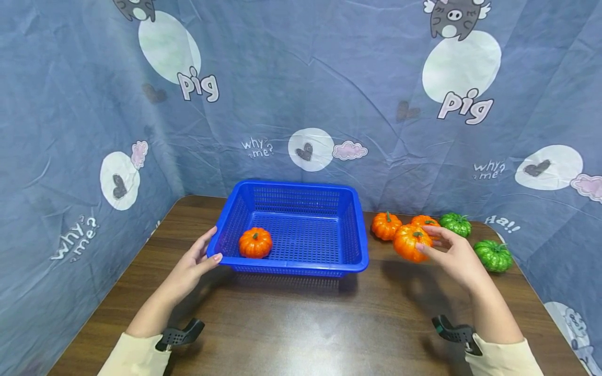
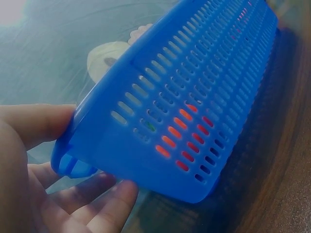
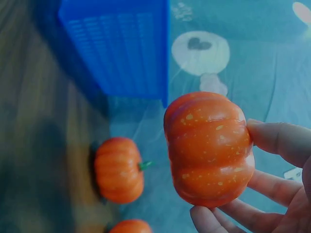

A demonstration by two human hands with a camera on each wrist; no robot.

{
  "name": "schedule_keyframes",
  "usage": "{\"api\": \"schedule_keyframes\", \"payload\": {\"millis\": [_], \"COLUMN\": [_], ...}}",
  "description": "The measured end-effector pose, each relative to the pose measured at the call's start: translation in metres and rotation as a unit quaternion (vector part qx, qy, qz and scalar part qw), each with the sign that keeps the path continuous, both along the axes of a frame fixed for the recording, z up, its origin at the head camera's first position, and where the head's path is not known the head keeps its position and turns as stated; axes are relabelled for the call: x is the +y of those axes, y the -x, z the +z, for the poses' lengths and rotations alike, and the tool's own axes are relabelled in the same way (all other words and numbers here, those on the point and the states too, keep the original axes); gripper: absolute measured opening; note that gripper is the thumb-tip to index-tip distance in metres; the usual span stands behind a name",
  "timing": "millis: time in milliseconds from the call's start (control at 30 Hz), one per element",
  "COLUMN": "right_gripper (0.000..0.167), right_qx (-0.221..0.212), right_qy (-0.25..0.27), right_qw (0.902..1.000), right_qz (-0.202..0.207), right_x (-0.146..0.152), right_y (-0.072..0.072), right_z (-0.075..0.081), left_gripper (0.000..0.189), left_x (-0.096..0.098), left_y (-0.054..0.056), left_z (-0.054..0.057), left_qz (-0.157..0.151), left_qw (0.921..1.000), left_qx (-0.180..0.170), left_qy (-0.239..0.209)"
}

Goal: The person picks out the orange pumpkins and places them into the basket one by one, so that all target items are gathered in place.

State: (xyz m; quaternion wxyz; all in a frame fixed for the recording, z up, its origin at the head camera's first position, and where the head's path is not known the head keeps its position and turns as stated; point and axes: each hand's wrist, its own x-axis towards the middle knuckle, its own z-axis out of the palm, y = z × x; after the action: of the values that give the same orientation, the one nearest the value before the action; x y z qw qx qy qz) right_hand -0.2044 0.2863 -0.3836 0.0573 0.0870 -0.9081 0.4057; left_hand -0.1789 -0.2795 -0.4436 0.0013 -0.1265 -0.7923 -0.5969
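Printed cloth [image 1: 291, 78] hangs behind the desk [image 1: 291, 324]; the left hand [image 1: 190, 269] grips a blue basket [image 1: 293, 265] at one corner, the right hand [image 1: 455, 257] holds up an orange pumpkin [image 1: 407, 244]

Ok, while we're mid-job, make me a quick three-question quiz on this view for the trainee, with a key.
1. Multiple choice: seen from the person's side, where does the left hand grip the blue basket?
a) far right corner
b) near left corner
c) middle of the far edge

2. True or false: no pumpkin lies inside the basket.

3. Short answer: what does the right hand hold?

Key:
1. b
2. False; one orange pumpkin sits in it, toward the near left.
3. A speckled pumpkin, also orange, held outside the basket.
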Motion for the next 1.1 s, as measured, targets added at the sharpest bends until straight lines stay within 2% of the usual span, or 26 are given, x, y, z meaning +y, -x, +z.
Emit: {"api": "schedule_keyframes", "payload": {"millis": [333, 567, 800, 1100], "right_gripper": [0.06, 0.055, 0.057, 0.055], "right_qx": [-0.028, -0.011, -0.008, -0.019], "right_qy": [0.008, 0.027, 0.011, 0.037], "right_qw": [0.9993, 0.9983, 0.9982, 0.9956], "right_qz": [0.022, 0.051, 0.059, 0.084], "right_x": [-0.017, -0.033, -0.05, -0.076], "right_y": [-0.001, 0.006, 0.014, 0.024], "right_z": [0.024, 0.038, 0.054, 0.07], "left_gripper": [0.069, 0.07, 0.07, 0.069], "left_x": [-0.001, -0.003, -0.003, -0.001], "left_y": [0.0, 0.002, 0.001, 0.0], "left_z": [0.002, -0.002, -0.003, -0.001], "left_qz": [-0.001, 0.002, 0.004, -0.003], "left_qw": [1.0, 0.9999, 0.9999, 1.0], "left_qx": [-0.004, -0.009, -0.005, 0.004], "left_qy": [0.0, 0.008, 0.011, 0.004]}}
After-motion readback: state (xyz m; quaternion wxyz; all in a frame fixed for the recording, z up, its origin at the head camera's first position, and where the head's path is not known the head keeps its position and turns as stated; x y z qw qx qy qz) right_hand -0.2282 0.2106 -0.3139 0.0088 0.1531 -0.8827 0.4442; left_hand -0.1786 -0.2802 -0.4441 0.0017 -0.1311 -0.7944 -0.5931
